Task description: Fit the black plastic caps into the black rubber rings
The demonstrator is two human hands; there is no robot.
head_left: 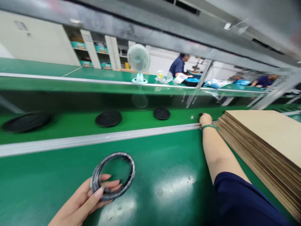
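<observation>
1. Here the left hand (80, 201), at the lower left of the frame, holds a black coiled ring (113, 175) wrapped in clear film; the fingers are loosely curled round the near edge of the ring, the thumb over its top, and most of the loop stands free above the green bench (164, 163).
2. Meanwhile the right hand (205, 119) is stretched out to the centre right of the frame, up to the green conveyor belt (70, 124) beyond the metal rail (94, 139). Its fingers are curled over something small and dark at the belt's edge, but whether they grip it cannot be told.
3. Judging by this, the step in hand looks like a pick-up from the belt while the other ring is kept ready; the next move calls for a sure hold on the far piece and a draw back over the rail without scraping it.
4. The right forearm lies straight and low across the bench, a green bangle (210, 126) at the wrist and a dark blue sleeve (237, 201) at the lower right.
5. Black discs (108, 118) lie spaced along the belt in the middle left of the frame.
6. A stack of flat cardboard (265, 141) sits just beside the right arm.
7. A small fan (138, 61) stands on the upper shelf, and other people work beyond it at the upper right.
</observation>
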